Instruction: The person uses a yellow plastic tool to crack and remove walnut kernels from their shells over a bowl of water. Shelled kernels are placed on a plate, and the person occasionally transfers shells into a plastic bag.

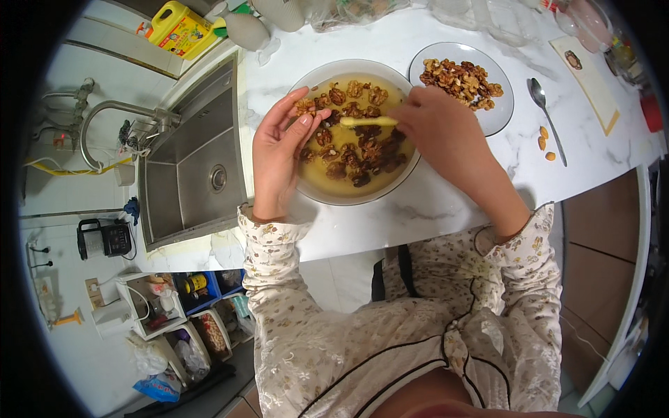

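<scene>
My left hand (287,146) pinches a walnut kernel (305,107) over the left rim of a wide white bowl (306,189). Yellowish liquid fills the bowl, and several walnut kernels (350,155) lie in it. From the right, my right hand (431,123) grips a thin pale-yellow stick-like tool, perhaps a toothbrush (368,121), its tip pointing toward the left hand. The tip and the kernel are apart. My right fingers partly hide the tool's other end. Behind the right hand, a white plate (499,117) carries a heap of walnut kernels (462,81).
A metal spoon (547,117) and several almonds (544,141) lie right of the plate. On the left is a stainless-steel sink (196,183) with a curved faucet (102,117). A yellow detergent jug (180,31) stands behind it. Plastic bags (355,13) line the counter's back.
</scene>
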Available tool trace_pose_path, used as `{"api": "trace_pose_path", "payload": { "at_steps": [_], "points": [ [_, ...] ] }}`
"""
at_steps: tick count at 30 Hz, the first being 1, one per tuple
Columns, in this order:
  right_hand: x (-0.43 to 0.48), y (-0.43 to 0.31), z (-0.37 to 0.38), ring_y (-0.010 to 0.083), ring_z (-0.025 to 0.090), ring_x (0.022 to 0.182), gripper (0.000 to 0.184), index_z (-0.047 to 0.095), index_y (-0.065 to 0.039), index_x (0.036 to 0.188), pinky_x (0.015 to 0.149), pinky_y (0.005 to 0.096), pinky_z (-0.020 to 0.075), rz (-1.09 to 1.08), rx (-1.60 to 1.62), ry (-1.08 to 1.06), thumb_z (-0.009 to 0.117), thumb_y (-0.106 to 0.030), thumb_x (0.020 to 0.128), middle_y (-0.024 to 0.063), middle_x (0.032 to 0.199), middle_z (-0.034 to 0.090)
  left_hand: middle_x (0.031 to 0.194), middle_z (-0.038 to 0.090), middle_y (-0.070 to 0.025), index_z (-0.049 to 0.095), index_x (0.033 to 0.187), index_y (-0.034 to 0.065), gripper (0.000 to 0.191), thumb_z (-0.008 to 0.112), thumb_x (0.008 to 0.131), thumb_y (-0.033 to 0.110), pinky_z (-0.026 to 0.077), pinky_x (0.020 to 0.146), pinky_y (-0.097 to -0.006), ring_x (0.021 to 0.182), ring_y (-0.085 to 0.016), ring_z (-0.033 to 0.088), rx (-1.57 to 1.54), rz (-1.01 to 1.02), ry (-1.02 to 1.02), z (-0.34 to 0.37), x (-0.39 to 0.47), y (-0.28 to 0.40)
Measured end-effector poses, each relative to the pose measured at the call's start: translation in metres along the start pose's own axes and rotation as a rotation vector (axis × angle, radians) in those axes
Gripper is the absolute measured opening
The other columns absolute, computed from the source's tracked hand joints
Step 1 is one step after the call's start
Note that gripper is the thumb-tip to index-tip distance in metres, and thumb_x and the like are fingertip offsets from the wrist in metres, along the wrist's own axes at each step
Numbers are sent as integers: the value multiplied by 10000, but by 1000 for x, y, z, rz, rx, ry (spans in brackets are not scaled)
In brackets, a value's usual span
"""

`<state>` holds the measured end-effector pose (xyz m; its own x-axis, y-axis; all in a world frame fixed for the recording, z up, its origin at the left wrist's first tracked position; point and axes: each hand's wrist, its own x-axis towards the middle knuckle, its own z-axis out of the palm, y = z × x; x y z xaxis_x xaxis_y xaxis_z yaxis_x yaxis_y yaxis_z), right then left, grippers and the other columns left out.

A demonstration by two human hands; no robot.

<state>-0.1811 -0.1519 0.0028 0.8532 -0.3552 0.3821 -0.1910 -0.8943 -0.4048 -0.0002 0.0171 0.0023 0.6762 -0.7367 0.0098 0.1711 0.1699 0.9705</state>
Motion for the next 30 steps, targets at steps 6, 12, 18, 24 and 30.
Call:
{"api": "trace_pose_path", "payload": {
  "at_steps": [6,12,18,24,30],
  "points": [
    [4,4,-23,259,583,781,206,721,-72,1040,676,351,465,19,202,28,654,-63,845,85,788,575,1156,612,-150,508,1316,-57,388,546,930,-62,532,939,-260,1074,-263,658,25,-3,-37,-1,-1,-3],
    [6,-3,-15,278,594,801,205,726,-104,1039,698,375,481,4,342,71,656,-84,847,84,815,593,1064,643,-132,526,1296,-60,370,545,927,-71,552,906,-272,1019,-256,679,72,-40,-64,-1,-1,-1],
    [9,1,-3,274,596,819,225,719,-118,1062,711,372,485,-4,369,75,650,-82,850,72,843,602,1039,669,-136,561,1264,-61,353,573,911,-63,565,856,-243,940,-225,701,96,-40,-98,-1,-3,0],
    [10,5,-11,269,593,818,238,723,-124,1069,710,364,480,-68,340,42,650,-78,847,69,843,597,1049,664,-133,557,1252,-72,345,567,907,-76,567,850,-263,941,-237,702,198,-70,-152,1,-5,2],
    [8,21,-19,266,567,768,243,725,-96,1070,681,367,460,-32,351,65,657,-68,838,85,797,581,1068,647,-114,545,1255,-60,347,551,908,-86,557,872,-260,963,-238,695,129,-14,-160,-2,-4,-5]
  ]
}}
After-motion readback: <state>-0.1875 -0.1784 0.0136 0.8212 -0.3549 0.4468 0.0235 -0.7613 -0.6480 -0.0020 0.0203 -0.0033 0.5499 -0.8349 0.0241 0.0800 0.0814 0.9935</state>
